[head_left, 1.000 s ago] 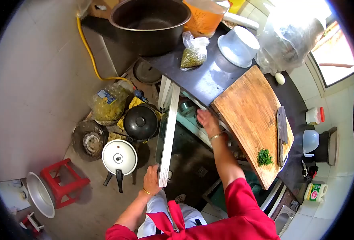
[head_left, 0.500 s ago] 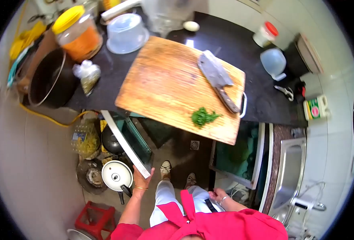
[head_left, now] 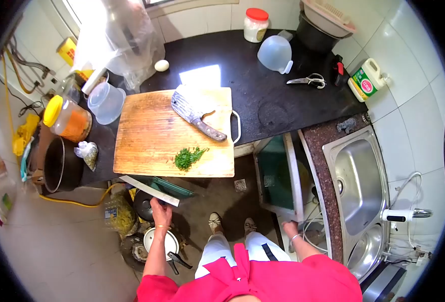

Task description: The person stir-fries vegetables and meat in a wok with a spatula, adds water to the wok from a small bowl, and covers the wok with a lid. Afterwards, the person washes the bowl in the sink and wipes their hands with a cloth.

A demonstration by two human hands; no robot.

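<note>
My left hand [head_left: 161, 214] is closed on the white edge of the left cabinet door [head_left: 154, 193], which stands ajar below the counter. At the lower corner of the right cabinet door [head_left: 294, 176], a glazed door swung outward, is my right hand [head_left: 291, 229]; its fingers are too small and partly hidden to read. On the counter above lies a wooden cutting board [head_left: 147, 126]. It carries a cleaver [head_left: 197, 117] with a dark handle and a small heap of chopped greens [head_left: 188, 158].
A pressure cooker [head_left: 169, 242] stands on the floor by my left arm. To the right is a steel double sink [head_left: 356, 168] with a faucet [head_left: 408, 214]. Scissors [head_left: 310, 81], a blue jug [head_left: 275, 53], an egg [head_left: 161, 65] and a dark pot [head_left: 61, 163] rest on the counter.
My view has turned right. The left door has swung further inward with my left hand on it. My right hand has moved from beside my thigh to the right door's lower corner.
</note>
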